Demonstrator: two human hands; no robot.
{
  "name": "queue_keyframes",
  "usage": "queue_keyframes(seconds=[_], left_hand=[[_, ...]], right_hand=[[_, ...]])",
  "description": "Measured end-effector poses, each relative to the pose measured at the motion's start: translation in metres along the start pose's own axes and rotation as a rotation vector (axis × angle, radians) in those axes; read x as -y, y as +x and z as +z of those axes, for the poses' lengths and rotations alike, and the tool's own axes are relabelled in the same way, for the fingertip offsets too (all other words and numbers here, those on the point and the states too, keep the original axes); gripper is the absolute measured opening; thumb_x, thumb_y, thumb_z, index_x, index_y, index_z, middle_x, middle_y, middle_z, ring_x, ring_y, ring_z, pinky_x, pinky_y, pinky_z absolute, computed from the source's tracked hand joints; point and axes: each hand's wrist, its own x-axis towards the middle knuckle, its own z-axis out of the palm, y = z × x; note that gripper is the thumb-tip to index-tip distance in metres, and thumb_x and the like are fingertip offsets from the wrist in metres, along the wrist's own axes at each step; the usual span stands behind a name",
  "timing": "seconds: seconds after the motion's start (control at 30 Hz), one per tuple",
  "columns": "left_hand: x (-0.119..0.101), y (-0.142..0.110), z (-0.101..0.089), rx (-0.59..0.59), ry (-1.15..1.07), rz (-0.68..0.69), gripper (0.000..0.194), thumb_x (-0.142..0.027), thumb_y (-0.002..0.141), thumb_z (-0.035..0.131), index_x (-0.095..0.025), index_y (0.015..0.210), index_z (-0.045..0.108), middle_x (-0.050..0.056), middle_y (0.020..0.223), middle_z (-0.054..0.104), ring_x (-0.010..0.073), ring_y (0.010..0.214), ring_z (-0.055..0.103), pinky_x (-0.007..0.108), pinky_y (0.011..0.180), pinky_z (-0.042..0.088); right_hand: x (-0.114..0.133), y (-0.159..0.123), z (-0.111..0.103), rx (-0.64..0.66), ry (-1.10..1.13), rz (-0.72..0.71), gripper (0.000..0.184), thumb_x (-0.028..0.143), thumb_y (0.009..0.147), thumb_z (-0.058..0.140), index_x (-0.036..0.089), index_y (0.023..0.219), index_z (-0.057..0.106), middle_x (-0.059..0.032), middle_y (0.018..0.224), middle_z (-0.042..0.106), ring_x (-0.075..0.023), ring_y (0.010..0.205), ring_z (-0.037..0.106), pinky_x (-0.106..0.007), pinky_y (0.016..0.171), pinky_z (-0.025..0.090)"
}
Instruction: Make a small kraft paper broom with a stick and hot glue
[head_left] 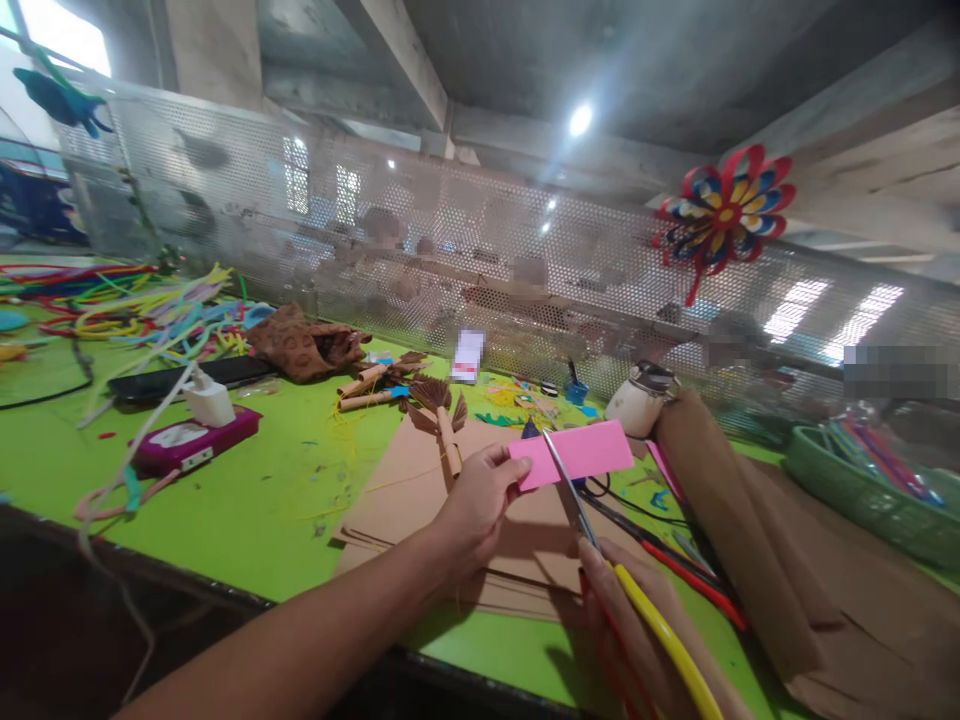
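Observation:
My left hand (480, 500) pinches the left end of a flat pink strip (592, 452), thumb on top. In my right hand (626, 600) is a pair of scissors (654, 620) with yellow and red handles. Their metal blades cross the strip left of its middle; I cannot tell how far any cut goes. Beneath both hands lies a stack of brown paper sheets (390, 505). Just beyond my left hand, a small brown paper figure (442, 422) with leaf-like fringes rests on the stack. Red-handled pliers or scissors (697, 580) lie right of my right hand.
Rolled brown paper (739, 540) and a green basket (862, 500) occupy the right side. A purple power strip (196, 440) with a white plug and cable sits left, near coloured pipe cleaners (157, 315). A perforated metal screen (420, 240) closes off the back, beside a white jug (636, 400).

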Motion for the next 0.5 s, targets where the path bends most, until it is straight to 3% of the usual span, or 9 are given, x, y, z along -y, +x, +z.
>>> queue_keyframes(seconds=[0.07, 0.13, 0.23, 0.5], left_hand=[[0.002, 0.0, -0.001, -0.012, 0.029, -0.022, 0.018, -0.015, 0.061, 0.069, -0.01, 0.077, 0.065, 0.008, 0.079, 0.066, 0.0158, 0.074, 0.06, 0.028, 0.072, 0.046], [0.005, 0.0, -0.001, -0.022, 0.049, -0.046, 0.016, -0.015, 0.061, 0.068, -0.01, 0.076, 0.064, 0.008, 0.078, 0.065, 0.0156, 0.073, 0.059, 0.028, 0.07, 0.047], [0.007, 0.001, -0.001, -0.055, 0.049, -0.063, 0.011, -0.013, 0.06, 0.066, -0.011, 0.069, 0.061, 0.006, 0.072, 0.063, 0.0146, 0.07, 0.058, 0.027, 0.069, 0.048], [0.007, -0.001, 0.001, -0.056, 0.072, -0.092, 0.009, -0.01, 0.061, 0.058, -0.013, 0.07, 0.058, 0.008, 0.076, 0.064, 0.0178, 0.074, 0.059, 0.028, 0.064, 0.051]], right_hand=[[0.004, -0.006, -0.002, 0.044, 0.031, 0.04, 0.04, 0.053, 0.083, 0.045, 0.018, 0.086, 0.063, -0.0021, 0.065, 0.058, -0.015, 0.058, 0.057, -0.026, 0.051, 0.048], [0.006, -0.011, -0.005, 0.058, 0.045, 0.061, 0.032, 0.043, 0.086, 0.047, 0.018, 0.1, 0.059, -0.0049, 0.09, 0.062, -0.0161, 0.075, 0.06, -0.03, 0.063, 0.051], [0.006, -0.014, -0.007, 0.077, 0.066, 0.092, 0.029, 0.033, 0.088, 0.05, 0.018, 0.112, 0.054, -0.0072, 0.114, 0.055, -0.0185, 0.094, 0.057, -0.038, 0.078, 0.05], [0.008, -0.007, -0.004, 0.123, 0.102, 0.152, 0.029, 0.032, 0.088, 0.049, 0.018, 0.113, 0.053, -0.0076, 0.115, 0.055, -0.0186, 0.095, 0.056, -0.039, 0.08, 0.049]])
